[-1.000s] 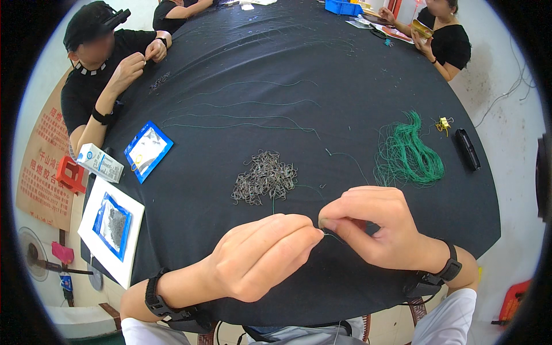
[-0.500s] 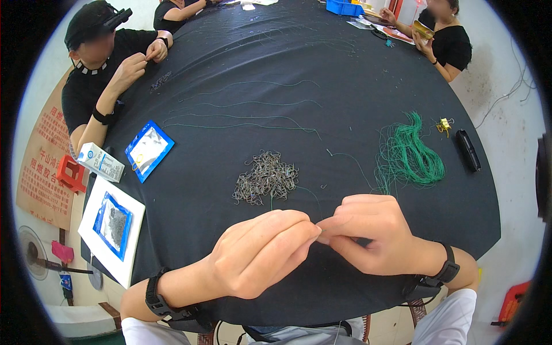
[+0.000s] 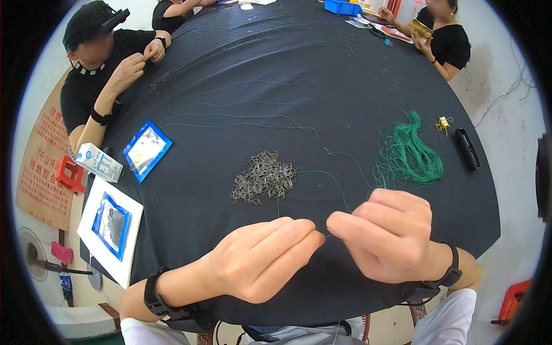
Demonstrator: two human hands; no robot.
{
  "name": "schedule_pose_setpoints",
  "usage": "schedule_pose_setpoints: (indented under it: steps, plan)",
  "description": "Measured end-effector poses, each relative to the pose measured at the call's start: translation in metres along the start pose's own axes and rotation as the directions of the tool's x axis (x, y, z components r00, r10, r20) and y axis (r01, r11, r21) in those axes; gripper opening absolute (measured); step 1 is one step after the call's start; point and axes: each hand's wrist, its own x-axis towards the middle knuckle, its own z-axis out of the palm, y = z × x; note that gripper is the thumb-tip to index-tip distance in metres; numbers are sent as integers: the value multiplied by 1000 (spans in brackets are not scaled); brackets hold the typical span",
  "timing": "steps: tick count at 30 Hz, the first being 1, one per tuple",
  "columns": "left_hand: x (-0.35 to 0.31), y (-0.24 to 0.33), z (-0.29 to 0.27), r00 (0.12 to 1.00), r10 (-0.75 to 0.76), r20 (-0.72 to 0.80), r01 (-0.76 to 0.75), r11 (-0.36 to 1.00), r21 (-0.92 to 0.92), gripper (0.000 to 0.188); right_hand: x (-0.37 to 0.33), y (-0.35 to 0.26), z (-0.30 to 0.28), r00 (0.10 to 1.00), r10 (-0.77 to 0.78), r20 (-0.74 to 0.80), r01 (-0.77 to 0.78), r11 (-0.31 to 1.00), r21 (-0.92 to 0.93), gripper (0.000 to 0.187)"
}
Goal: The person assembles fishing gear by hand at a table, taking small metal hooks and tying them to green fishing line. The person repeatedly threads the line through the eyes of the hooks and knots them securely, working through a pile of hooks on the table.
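Both my hands are closed in a pinch above the near side of the table. A short bit of thin green line [image 3: 329, 235] shows between their fingertips. My left hand [image 3: 261, 259] is pinched on this line; whatever else it holds is hidden behind the fingers. My right hand [image 3: 392, 238] grips the line a small gap away, its fingers curled in. From near the hook pile, a strand [image 3: 329, 174] curves toward my right hand, and another runs down behind my left. The pile of small metal fish hooks [image 3: 264, 178] lies just beyond my left hand.
A bundle of green line [image 3: 411, 149] lies right, near a yellow binder clip [image 3: 443, 123] and a black case [image 3: 467, 149]. Left are blue packets [image 3: 148, 150], a white board [image 3: 132, 253] and a small carton [image 3: 99, 163]. Co-workers sit around the black-covered table [image 3: 230, 138].
My hands, fingertips touching before, are now slightly apart. The right has moved right and up with fingers curled tighter, and the strand beside the hook pile has shifted.
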Motion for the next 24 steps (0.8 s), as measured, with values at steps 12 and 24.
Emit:
schedule_pose_setpoints:
  steps: [12, 24]
  plan:
    - [-1, 2, -1, 992, -83, -93, 79, 996, -52, 20, -3, 9, 9, 934, 223, 279, -343, 779, 525, 11]
    - [1, 0, -1, 989, -125, -81, 128, 992, 21, 21, -6, -2, 6, 991, -7, 135, -7, 994, 105, 23]
